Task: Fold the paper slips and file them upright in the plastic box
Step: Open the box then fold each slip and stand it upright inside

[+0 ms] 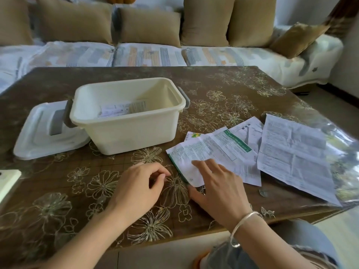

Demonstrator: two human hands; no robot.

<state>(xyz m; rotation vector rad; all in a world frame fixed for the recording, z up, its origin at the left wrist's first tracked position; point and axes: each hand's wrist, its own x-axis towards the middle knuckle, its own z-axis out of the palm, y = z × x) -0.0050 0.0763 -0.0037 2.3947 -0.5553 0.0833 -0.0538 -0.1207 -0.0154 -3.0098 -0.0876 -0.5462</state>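
**The next slip is under the hand, the fold is not yet made**

Head view. In the lower middle of the frame the right hand lies with straight, spread fingers on a white printed paper slip with a green edge. It presses the slip flat on the brown table with a golden flower pattern and grips nothing. The left hand, to the left of it, rests on the table with loosely curled fingers. Its fingertips are near the green edge, but I see nothing held between them.

As I judge it, the step in hand is the folding of this slip, which lies open and creased. The next move calls for both hands: one to bring an edge over, the other to keep the paper from sliding on the glossy table, then a firm press along the fold.

To the right of the slip more unfolded papers overlap: a leaflet with a green band and a large white printed sheet near the right edge of the frame.

The cream rectangular plastic box stands open left of the centre. Its white lid with a grey handle lies just beside it on the left. Inside, a few folded slips show low in the box; whether they stand upright or lean I cannot tell. Most of the box is free.
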